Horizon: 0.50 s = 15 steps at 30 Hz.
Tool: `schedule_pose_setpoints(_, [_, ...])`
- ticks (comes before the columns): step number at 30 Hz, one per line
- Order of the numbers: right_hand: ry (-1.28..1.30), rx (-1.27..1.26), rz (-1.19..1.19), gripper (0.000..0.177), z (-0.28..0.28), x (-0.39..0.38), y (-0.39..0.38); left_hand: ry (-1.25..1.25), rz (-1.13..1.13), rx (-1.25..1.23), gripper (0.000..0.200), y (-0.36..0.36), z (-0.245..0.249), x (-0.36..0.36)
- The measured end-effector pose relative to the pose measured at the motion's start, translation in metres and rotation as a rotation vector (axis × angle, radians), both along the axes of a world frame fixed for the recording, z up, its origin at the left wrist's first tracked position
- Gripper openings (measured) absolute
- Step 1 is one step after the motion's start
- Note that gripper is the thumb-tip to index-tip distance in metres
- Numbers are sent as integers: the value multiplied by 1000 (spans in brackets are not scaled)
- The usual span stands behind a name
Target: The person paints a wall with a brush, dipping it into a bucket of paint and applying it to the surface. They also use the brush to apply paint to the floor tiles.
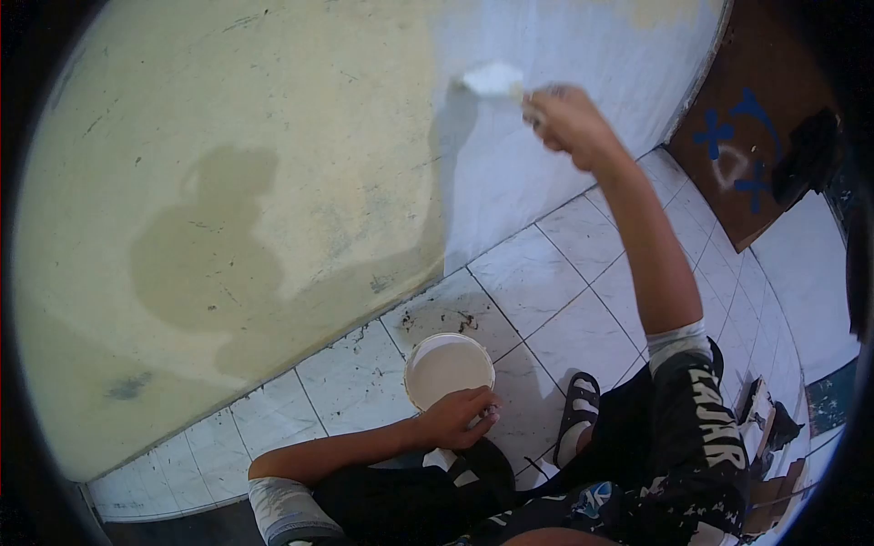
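My right hand (566, 123) is raised to the wall, closed around the handle of a paintbrush (492, 80). The white, paint-covered bristles point left, at the border between white paint and the bare yellowish wall (346, 109); motion blurs them slightly. On the floor below stands a round white bucket (449, 371) of pale paint. Beside its near rim is my left hand (460, 419), its fingers curled together. I cannot make out what those fingers hold, if anything, or whether they touch the rim.
White floor tiles (546, 273) run along the wall's foot, with dark specks near the bucket. My sandalled foot (577, 414) is right of the bucket. A brown board (746, 118) with blue marks leans at the upper right. Assorted objects (769, 428) lie at the lower right.
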State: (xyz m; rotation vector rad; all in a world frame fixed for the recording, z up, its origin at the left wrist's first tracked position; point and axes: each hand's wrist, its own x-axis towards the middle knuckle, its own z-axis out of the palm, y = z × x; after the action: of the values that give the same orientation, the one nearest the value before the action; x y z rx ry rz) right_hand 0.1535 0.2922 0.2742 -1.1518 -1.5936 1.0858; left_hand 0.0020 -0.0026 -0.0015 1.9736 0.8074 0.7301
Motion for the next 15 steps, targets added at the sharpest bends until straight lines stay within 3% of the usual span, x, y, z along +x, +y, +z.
schedule_pose_setpoints(4, [109,145,116,25,62,7,-14,7,-7,6,16,4,-6,-1])
schedule_pose_setpoints(8, [222,166,63,22,50,-10,-7,34,-3,-27,17,4,-4,-2])
schedule_pose_setpoints(11, [295,64,45,20,-25,-22,13,14,12,9,20,5,-4,-2])
schedule_pose_setpoints(15, [363,-251,67,20,-140,-13,8,43,23,30,20,4,0,-1])
